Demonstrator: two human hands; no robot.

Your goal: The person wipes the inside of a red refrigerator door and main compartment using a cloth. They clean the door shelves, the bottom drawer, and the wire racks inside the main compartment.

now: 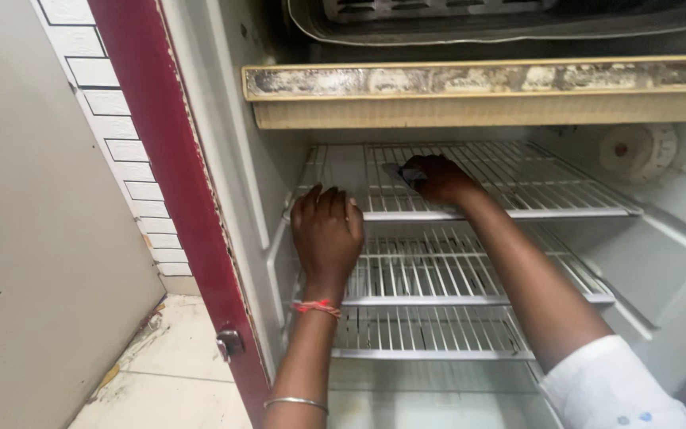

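Inside, right hand grip clenched on grey cloth, left hand released on top shelf.

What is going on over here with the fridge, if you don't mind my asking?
A person is leaning into an open, emptied fridge. Their right hand presses a small greyish cloth onto the top wire shelf, well towards the back. Their left hand rests on the front rail of that same shelf, near the left wall. Two more wire shelves sit below with nothing on them. The dark red door stands open on the left, and the ledge above the shelves looks stained.
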